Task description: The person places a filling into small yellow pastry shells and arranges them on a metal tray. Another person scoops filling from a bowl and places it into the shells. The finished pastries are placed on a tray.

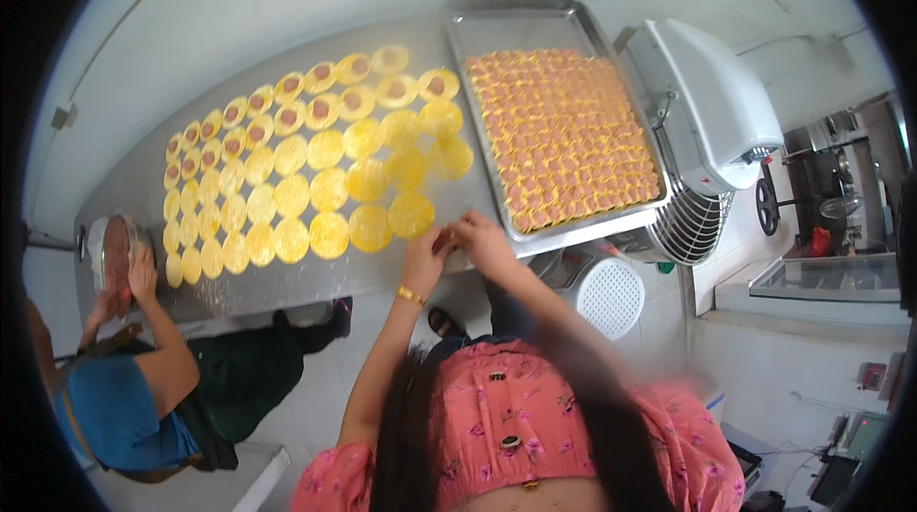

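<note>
My left hand [423, 262] and my right hand [485, 243] meet at the front edge of the metal table, fingers pinched together. Whatever small thing they hold is mostly hidden by the fingers; I cannot make it out. Just beyond my left hand lies a round yellow dough wrapper [412, 215], the nearest of several rows. In the far rows, wrappers [322, 110] carry a lump of pinkish filling; the near ones are bare. Right of my hands stands a metal tray [521, 28] packed with small open-topped dumplings [564, 139], yellow-skinned with pink filling.
At the table's left end, a person [129, 397] in blue has both hands at a bowl [117, 254] of pinkish filling. A white mixer [707, 101] with a wire guard stands beyond the tray. Below it is a white perforated round stool [609, 297]. The metal table [229, 300] bends leftward.
</note>
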Demonstrator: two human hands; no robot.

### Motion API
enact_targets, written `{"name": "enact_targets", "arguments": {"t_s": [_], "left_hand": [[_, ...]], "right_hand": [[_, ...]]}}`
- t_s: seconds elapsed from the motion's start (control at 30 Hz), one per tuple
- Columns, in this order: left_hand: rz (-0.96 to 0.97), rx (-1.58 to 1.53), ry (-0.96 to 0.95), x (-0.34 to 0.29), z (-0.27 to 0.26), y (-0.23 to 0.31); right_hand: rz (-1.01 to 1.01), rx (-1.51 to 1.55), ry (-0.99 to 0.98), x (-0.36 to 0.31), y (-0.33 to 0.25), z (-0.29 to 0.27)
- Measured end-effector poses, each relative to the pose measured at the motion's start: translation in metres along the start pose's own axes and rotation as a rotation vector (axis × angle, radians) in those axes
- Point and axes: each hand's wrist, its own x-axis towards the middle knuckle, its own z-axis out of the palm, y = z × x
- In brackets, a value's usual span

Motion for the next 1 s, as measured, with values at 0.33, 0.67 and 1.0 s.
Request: {"name": "enact_targets", "arguments": {"t_s": [0.33,0.67,1.0], "left_hand": [[-0.212,-0.138,0.038,-0.008,-0.042,0.025],[-0.405,0.068,0.219,-0.051,-0.041,0.044],[-0.465,0.148,0.193,-0.044,-0.023,0.065]], "right_hand": [[0.019,0.158,0.202,0.123,0.101,-0.180],[0.097,-0.415,0.076,0.292,0.297,-0.314],[-0.054,-0.410,-0.292,0.302,0.323,-0.304]]}}
